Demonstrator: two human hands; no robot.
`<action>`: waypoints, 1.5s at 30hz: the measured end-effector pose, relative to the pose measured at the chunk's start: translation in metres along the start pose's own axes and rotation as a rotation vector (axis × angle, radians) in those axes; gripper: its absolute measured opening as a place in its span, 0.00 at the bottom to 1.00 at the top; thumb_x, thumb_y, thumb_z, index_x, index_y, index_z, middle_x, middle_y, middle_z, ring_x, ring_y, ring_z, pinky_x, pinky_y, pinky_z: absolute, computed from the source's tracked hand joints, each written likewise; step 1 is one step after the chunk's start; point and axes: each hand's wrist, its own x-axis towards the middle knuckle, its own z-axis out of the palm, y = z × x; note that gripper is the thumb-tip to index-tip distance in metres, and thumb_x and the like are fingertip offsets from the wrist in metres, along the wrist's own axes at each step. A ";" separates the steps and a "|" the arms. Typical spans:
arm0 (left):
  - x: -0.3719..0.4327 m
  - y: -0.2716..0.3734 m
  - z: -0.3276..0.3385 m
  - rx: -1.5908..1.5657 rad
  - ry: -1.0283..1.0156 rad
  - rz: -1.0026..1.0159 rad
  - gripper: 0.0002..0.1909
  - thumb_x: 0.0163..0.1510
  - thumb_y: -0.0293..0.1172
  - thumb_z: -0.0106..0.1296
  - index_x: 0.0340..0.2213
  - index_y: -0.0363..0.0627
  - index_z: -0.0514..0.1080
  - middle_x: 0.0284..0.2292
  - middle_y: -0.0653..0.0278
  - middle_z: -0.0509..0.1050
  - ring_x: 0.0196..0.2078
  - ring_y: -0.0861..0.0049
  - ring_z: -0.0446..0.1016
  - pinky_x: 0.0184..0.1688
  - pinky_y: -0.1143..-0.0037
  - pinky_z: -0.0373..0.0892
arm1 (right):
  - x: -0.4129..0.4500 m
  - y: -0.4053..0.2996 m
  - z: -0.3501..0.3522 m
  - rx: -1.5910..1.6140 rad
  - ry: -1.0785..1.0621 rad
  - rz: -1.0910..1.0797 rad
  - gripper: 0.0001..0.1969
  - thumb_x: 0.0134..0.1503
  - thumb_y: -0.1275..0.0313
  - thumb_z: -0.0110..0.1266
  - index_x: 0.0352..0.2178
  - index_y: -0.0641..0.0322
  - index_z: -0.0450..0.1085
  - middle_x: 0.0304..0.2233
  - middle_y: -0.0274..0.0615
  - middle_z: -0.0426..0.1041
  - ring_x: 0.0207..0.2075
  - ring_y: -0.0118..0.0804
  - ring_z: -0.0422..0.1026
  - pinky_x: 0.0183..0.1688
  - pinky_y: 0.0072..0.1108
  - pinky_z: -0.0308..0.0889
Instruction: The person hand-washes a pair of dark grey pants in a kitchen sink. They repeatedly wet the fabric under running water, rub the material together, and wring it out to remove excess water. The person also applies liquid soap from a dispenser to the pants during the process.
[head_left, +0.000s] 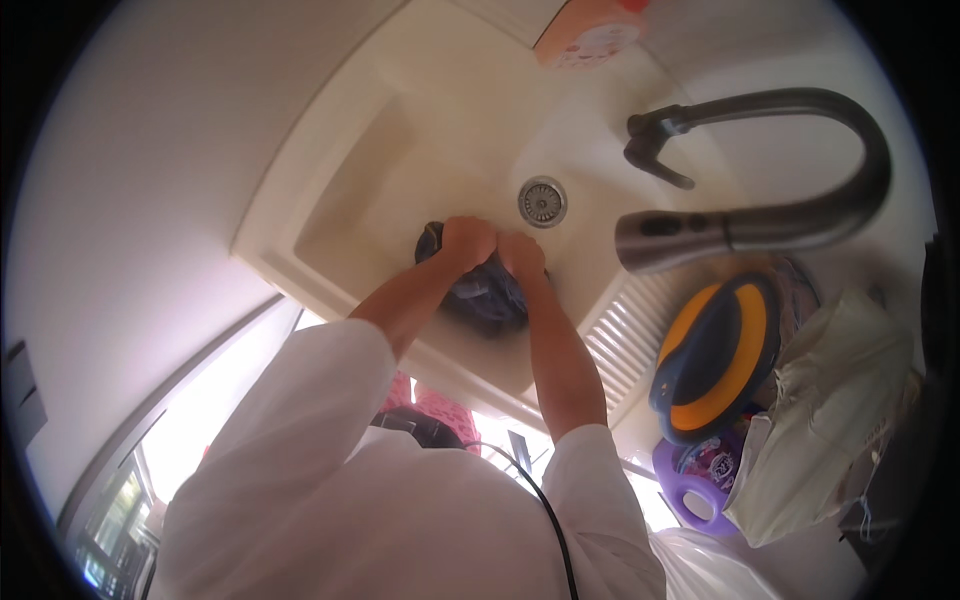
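A dark blue garment or cloth (491, 304) lies bunched low in the cream laundry sink (375, 176). My left hand (470, 241) is closed on its upper edge, with a small yellowish line on the dark fabric just left of the fist. Right beside it, my right hand (521, 255) grips the same cloth, knuckles up. Both fists sit close together, and the fingertips are hidden. Just above my right hand is the metal drain strainer (542, 202); no running water can be made out.
A dark pull-out faucet (671, 234) arches over the sink's right side. Beyond the ribbed washboard (626, 341) stand a blue-and-orange collapsible basin (716, 360), a purple detergent jug (697, 480) and a pale bag (825, 405). An orange package (589, 37) sits at the top edge.
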 end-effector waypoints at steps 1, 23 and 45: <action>-0.005 -0.001 -0.017 -0.095 -0.002 -0.068 0.14 0.54 0.40 0.47 0.26 0.48 0.79 0.27 0.56 0.78 0.33 0.58 0.78 0.38 0.62 0.73 | -0.012 -0.013 -0.018 0.125 0.046 0.057 0.21 0.58 0.59 0.42 0.28 0.65 0.76 0.34 0.57 0.76 0.38 0.59 0.74 0.42 0.42 0.69; -0.044 0.024 0.016 -0.145 0.308 0.036 0.15 0.57 0.38 0.47 0.22 0.43 0.73 0.23 0.53 0.75 0.29 0.59 0.76 0.31 0.63 0.71 | -0.068 -0.002 0.037 0.030 0.595 0.112 0.12 0.56 0.64 0.49 0.22 0.59 0.69 0.25 0.45 0.72 0.28 0.50 0.72 0.31 0.40 0.67; -0.023 0.043 -0.096 -0.123 -0.015 0.125 0.17 0.57 0.40 0.43 0.27 0.45 0.79 0.28 0.52 0.78 0.34 0.53 0.78 0.37 0.58 0.73 | -0.052 -0.011 -0.081 0.067 0.285 0.256 0.20 0.60 0.58 0.43 0.29 0.59 0.77 0.31 0.48 0.77 0.34 0.53 0.75 0.35 0.39 0.70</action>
